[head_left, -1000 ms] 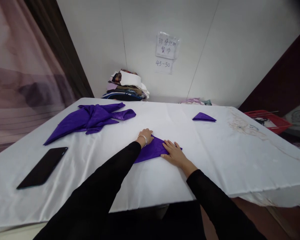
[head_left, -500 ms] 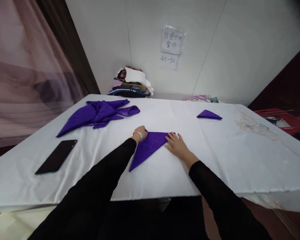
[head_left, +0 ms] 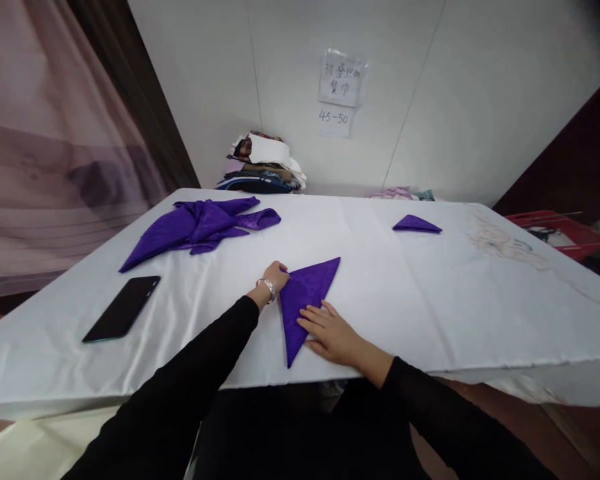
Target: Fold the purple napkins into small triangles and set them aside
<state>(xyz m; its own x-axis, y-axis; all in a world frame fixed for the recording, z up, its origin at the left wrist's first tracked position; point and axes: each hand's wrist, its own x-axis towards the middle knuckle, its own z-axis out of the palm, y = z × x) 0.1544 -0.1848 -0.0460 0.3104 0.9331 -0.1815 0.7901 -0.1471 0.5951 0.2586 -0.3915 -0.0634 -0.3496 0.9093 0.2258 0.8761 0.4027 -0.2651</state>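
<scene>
A purple cloth napkin [head_left: 307, 287], folded into a triangle, lies flat near the front of the table with one point toward me and another toward the far right. My left hand [head_left: 276, 276] is closed on its left corner; the fingertips are partly hidden. Across its lower right edge rests my right hand [head_left: 330, 333], open, fingers extended over the cloth. Farther back on the right sits a smaller folded purple napkin [head_left: 416, 225]. Several loose purple napkins [head_left: 195, 227] lie in a heap at the back left.
A white cloth covers the table [head_left: 480, 307]. A dark phone [head_left: 123, 310] lies at the left. Folded clothes [head_left: 263, 165] are stacked behind the far edge, below a handwritten sign [head_left: 341, 79] on the wall. Beyond the right edge is a red basket [head_left: 565, 237].
The triangular napkin has turned clockwise, its near point swinging right and toward me. My right hand has moved down and left along its edge; my left hand still grips the corner, slightly lower.
</scene>
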